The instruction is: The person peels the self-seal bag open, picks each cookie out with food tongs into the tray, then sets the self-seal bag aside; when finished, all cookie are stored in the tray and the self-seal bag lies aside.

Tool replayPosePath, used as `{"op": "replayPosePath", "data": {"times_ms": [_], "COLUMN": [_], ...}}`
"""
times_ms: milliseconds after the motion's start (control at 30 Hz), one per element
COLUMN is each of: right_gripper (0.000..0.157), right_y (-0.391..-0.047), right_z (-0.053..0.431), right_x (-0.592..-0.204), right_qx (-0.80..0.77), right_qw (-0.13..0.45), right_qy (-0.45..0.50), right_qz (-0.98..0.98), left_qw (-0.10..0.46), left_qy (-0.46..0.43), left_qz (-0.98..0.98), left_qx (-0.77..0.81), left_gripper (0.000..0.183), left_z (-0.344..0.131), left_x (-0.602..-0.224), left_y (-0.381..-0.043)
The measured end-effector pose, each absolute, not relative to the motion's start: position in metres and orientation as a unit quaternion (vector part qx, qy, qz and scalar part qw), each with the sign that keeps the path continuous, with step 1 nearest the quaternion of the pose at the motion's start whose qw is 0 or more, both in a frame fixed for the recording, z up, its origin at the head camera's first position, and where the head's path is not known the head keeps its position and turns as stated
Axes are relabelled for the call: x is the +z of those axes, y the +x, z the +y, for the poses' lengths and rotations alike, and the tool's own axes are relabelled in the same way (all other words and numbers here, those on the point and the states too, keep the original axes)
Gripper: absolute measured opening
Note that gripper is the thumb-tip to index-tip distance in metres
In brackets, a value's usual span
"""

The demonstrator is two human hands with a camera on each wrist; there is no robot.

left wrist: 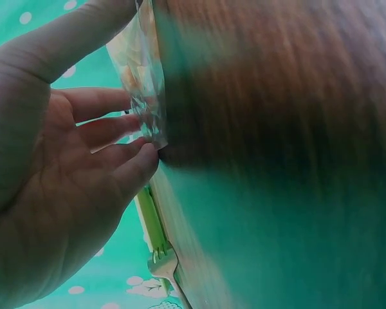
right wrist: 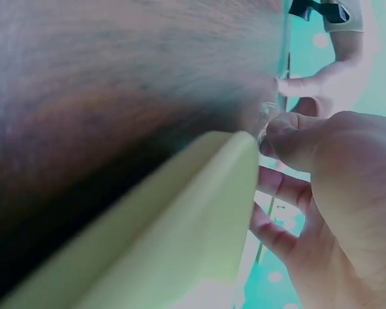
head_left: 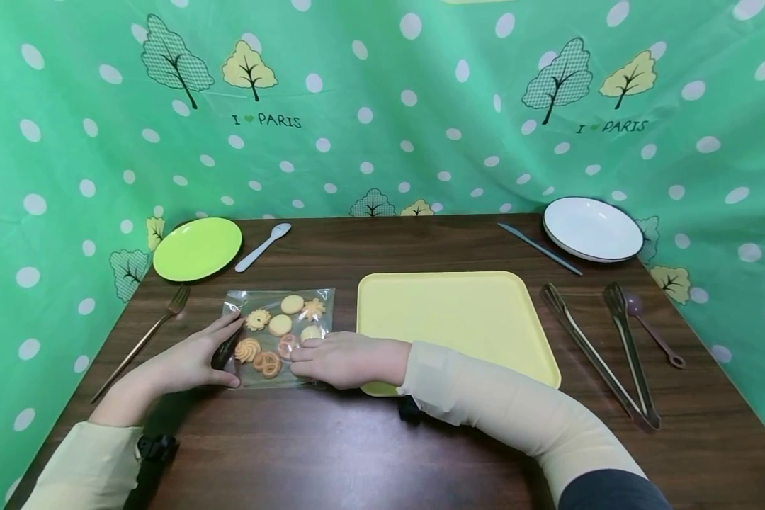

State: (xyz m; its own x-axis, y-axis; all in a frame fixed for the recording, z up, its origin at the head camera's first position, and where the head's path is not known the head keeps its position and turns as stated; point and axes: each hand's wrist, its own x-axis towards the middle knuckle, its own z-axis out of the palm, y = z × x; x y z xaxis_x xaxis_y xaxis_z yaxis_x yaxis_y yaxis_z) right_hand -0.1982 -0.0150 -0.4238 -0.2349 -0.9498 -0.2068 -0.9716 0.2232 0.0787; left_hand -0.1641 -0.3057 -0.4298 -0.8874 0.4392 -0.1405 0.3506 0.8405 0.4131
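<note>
A clear bag of cookies [head_left: 280,325] lies flat on the table at the left of the head view, with several round, flower, swirl and pretzel shapes inside. At its left edge rests my left hand [head_left: 188,358], thumb apart from the fingers. The left wrist view shows those fingers [left wrist: 103,132] extended along the edge of the clear film. My right hand [head_left: 350,360] lies over the right side of the bag, fingers touching it. In the right wrist view its thumb [right wrist: 293,132] meets the film, beside the yellow tray's corner [right wrist: 228,167].
A yellow tray [head_left: 446,312] lies partly under the right forearm. Left and behind are a fork [head_left: 143,340], a green plate [head_left: 197,249] and a pale blue spoon-like utensil [head_left: 263,248]. To the right: a blue stick [head_left: 538,248], white dish [head_left: 593,227], tongs [head_left: 602,361], purple spoon [head_left: 655,329].
</note>
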Motion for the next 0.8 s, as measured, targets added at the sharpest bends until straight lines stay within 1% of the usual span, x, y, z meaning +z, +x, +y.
{"op": "replayPosePath", "data": {"times_ms": [100,233,333,400,533,633,667,767,800], "right_gripper": [0.020,0.017,0.018,0.013,0.011,0.010,0.012,0.025,0.027], "right_y": [-0.200,-0.202,-0.204,-0.205,-0.209,-0.212,-0.213,-0.217,-0.218], "right_z": [-0.012,-0.005,0.003,0.009,0.015,0.015,0.014,0.011,0.008], "right_x": [-0.422,-0.421,-0.420,-0.420,-0.421,-0.420,-0.419,-0.414,-0.414], "right_qx": [0.095,0.098,0.104,0.103,0.071,0.030,0.017,-0.004,-0.010], "right_qw": [0.050,0.026,0.013,0.012,0.006,-0.012,-0.017,-0.023,-0.022], "right_qy": [-0.623,-0.635,-0.637,-0.632,-0.629,-0.634,-0.635,-0.628,-0.626], "right_qz": [0.775,0.766,0.764,0.768,0.774,0.773,0.772,0.778,0.780], "left_qw": [0.118,0.122,0.126,0.127,0.128,0.124,0.122,0.120,0.120], "left_qy": [0.205,0.206,0.210,0.210,0.207,0.205,0.205,0.203,0.202], "left_qz": [0.954,0.954,0.954,0.953,0.954,0.955,0.955,0.955,0.955], "left_qx": [0.185,0.178,0.176,0.175,0.173,0.174,0.176,0.180,0.182], "left_gripper": [0.104,0.105,0.105,0.105,0.105,0.105,0.105,0.105,0.105], "left_z": [-0.303,-0.300,-0.298,-0.298,-0.301,-0.302,-0.303,-0.303,-0.304], "left_x": [-0.431,-0.432,-0.431,-0.431,-0.430,-0.431,-0.431,-0.431,-0.432], "left_y": [-0.165,-0.170,-0.173,-0.173,-0.171,-0.168,-0.168,-0.165,-0.165]}}
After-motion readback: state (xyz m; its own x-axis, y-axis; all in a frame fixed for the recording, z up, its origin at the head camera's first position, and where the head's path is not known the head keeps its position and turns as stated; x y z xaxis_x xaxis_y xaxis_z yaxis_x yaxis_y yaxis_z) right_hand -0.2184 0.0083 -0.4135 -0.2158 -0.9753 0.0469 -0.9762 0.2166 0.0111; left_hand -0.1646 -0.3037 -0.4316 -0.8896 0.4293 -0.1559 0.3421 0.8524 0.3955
